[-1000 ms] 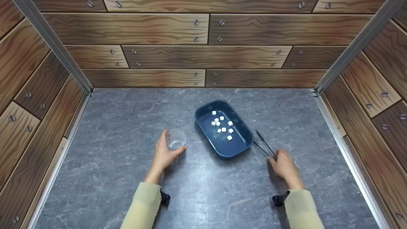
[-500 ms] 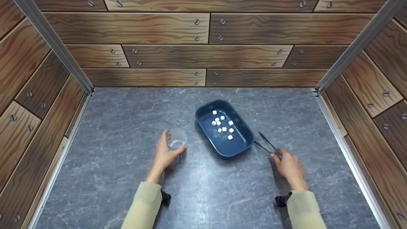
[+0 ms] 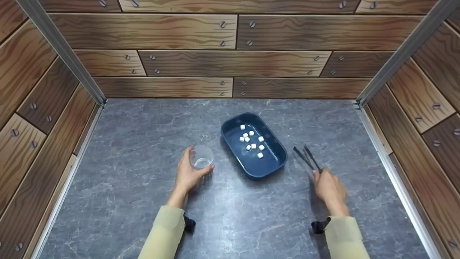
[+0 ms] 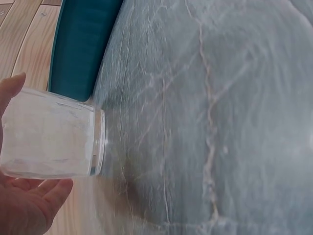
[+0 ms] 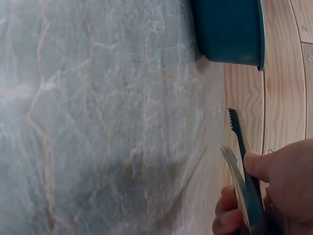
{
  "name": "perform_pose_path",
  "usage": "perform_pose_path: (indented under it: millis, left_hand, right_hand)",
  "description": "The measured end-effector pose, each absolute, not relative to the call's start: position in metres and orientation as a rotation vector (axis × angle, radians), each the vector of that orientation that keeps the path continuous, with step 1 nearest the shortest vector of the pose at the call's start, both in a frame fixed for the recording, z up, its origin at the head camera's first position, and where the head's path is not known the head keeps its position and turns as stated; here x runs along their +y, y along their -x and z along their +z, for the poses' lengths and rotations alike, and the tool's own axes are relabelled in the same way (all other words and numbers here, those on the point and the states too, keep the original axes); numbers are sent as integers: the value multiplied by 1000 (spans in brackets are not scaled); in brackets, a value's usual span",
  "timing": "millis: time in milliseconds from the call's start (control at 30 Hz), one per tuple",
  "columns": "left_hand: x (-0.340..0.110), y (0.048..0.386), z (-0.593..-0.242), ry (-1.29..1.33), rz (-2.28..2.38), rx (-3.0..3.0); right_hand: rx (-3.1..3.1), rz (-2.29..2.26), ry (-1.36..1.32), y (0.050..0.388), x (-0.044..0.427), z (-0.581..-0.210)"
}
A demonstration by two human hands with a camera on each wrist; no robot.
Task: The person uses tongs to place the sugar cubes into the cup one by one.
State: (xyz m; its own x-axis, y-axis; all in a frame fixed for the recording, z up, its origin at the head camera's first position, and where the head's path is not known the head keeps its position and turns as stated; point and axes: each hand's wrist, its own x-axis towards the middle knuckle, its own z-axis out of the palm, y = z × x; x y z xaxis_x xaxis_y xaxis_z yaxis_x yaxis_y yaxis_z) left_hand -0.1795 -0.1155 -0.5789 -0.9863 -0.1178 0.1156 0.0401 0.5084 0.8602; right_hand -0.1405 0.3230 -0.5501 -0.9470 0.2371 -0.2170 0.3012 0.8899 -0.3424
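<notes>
My left hand (image 3: pixel 187 174) grips a clear cup (image 3: pixel 203 157), thumb on the near side and fingers round the far side. The cup stands upright to the left of a dark blue rectangular dish (image 3: pixel 257 172). Several small white cubes (image 3: pixel 260 155) lie inside that dish. To its right, my right hand (image 3: pixel 330 190) pinches a pair of dark tongs (image 3: pixel 304 158), tips pointing away from me. In the right wrist view the serrated tips of the tongs (image 5: pixel 239 181) are slightly apart with nothing between them. No cubes show in the cup (image 4: pixel 49 134).
A grey marbled surface (image 3: pixel 230 223) lies under everything. Wood-patterned panels (image 3: pixel 230 64) stand at the back and both sides, with metal strips (image 3: pixel 395 54) along the corners. Dark wrist cameras (image 3: pixel 320 226) sit at both cuffs.
The right hand has drawn the tongs to the right, away from the dish, and their tips are closer together. The left hand and cup have shifted very slightly right.
</notes>
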Motion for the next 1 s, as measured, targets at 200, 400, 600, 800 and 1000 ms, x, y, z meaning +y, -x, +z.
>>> perform_pose_path:
  millis: [200, 400, 600, 800, 1000]
  left_hand:
    - [-113, 180, -579, -124, -1521, -2606]
    - [-113, 181, -580, -122, -1610, -2576]
    - [-113, 183, -582, -84, -1619, -2552]
    - [-114, 183, -583, -62, -1668, -2540]
    - [-113, 184, -584, -66, -1695, -2537]
  right_hand:
    - [2879, -628, -424, 141, 319, -542]
    - [2928, -707, -366, 144, 309, -530]
    - [3022, -715, -282, 148, 297, -521]
    - [3087, -667, -206, 153, 284, -518]
    - [3139, -591, -148, 158, 273, -516]
